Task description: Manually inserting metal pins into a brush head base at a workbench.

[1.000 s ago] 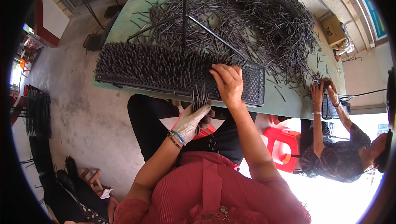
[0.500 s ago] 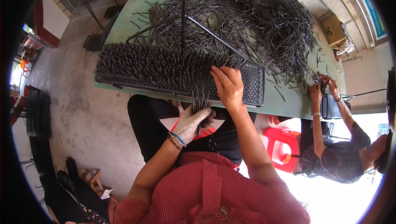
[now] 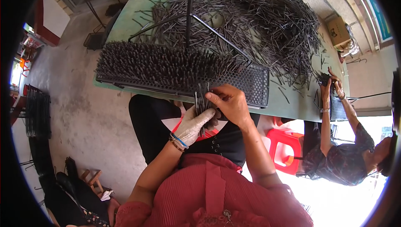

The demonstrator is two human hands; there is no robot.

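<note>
My left hand [image 3: 195, 127], in a pale worn glove, is closed round a bundle of dark thin sticks [image 3: 203, 101] that point up in front of the table edge. At the top of that bundle, my bare right hand [image 3: 232, 103] pinches a stick between thumb and fingertips. Just beyond both hands lies a long black perforated tray [image 3: 258, 86]. Upright dark sticks [image 3: 154, 64] fill most of its holes from the left end toward the right; the holes at its right end show bare.
Loose dark sticks [image 3: 288, 30] are heaped across the green table [image 3: 298, 101]. A black metal frame [image 3: 190, 14] rises behind the tray. To the right, a co-worker's hands [image 3: 330, 87] hold dark sticks above another tray. A red stool [image 3: 286, 149] and a cardboard box [image 3: 337, 31] are nearby.
My right hand has come back from the tray, down and slightly left, to the sticks in my left hand. The left hand has stayed in place. The co-worker's hands have shifted.
</note>
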